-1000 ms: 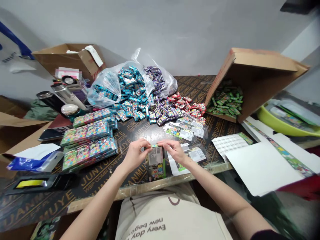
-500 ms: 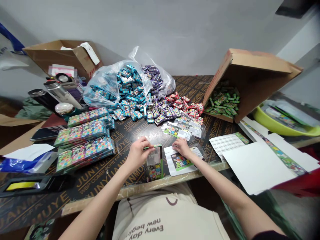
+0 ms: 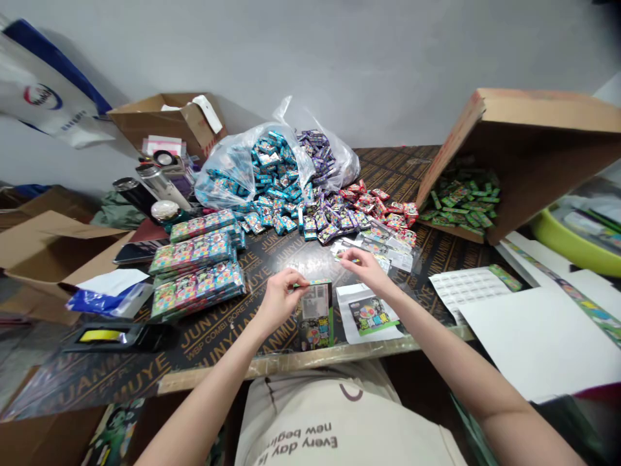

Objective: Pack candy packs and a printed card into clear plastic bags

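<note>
My left hand (image 3: 280, 299) grips the top of a small upright printed box (image 3: 316, 316) that stands near the table's front edge. My right hand (image 3: 363, 266) reaches forward over flat clear packets (image 3: 383, 249), its fingers pinched together at a packet's edge; what they hold is too small to name. A white sleeve with a green label (image 3: 371, 314) lies flat just right of the box.
Behind lie heaps of small blue, purple and red packs (image 3: 310, 207) spilling from a clear bag (image 3: 233, 168). Stacked colourful packs (image 3: 196, 272) sit left. A tipped carton (image 3: 524, 149) holds green packs. A sticker sheet (image 3: 463, 285), white paper (image 3: 528, 336) and a tape dispenser (image 3: 111, 336) lie around.
My right hand left the box top, touched the white sleeve, then moved forward to the clear packets. My left hand stayed on the box. The camera view shifted left.
</note>
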Tool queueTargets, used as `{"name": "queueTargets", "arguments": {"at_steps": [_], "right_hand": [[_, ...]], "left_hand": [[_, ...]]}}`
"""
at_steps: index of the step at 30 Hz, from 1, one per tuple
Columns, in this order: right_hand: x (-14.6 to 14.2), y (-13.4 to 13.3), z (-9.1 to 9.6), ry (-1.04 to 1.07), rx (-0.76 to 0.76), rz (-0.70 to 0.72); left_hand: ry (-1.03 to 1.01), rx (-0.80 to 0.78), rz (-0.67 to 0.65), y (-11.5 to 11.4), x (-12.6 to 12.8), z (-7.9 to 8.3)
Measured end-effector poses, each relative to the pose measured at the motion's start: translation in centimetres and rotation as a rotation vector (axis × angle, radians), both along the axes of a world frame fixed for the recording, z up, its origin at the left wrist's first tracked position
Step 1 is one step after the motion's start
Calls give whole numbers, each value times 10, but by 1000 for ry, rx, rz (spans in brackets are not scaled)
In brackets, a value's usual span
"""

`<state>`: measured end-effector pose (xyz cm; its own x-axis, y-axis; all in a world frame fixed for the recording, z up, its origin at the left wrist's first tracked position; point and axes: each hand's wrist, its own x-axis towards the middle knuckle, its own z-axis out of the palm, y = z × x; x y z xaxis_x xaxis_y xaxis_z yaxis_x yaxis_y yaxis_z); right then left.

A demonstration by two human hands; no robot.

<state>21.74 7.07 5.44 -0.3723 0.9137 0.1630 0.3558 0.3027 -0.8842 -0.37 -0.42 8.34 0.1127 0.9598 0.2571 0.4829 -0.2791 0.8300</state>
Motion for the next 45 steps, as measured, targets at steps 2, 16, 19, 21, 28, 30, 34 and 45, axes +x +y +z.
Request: {"name": "queueTargets", "arguments": {"at_steps": [2, 16, 19, 21, 28, 30, 34, 45], "right_hand": [[-24, -6, 24, 126, -100, 167], [-66, -17, 26, 149, -332, 269], [-60, -12, 17, 242, -346, 133], [-41, -1, 8, 218, -272, 66], [63, 25, -56, -523, 104, -94], [73, 18, -74, -535, 102, -67], [69, 4, -92, -555, 168, -41], [60, -11, -96, -658, 360, -54]], "left_hand": [[-56, -12, 36, -1, 0, -2], [36, 137, 120, -8, 12, -9], [170, 154, 64, -10, 9, -12], [268, 158, 33, -11, -2, -12], [765, 127, 58, 1, -53, -27], [891, 126, -85, 7, -50, -38], [948, 13, -550, 19, -24, -63], [954, -133, -996, 34, 25, -56]]}}
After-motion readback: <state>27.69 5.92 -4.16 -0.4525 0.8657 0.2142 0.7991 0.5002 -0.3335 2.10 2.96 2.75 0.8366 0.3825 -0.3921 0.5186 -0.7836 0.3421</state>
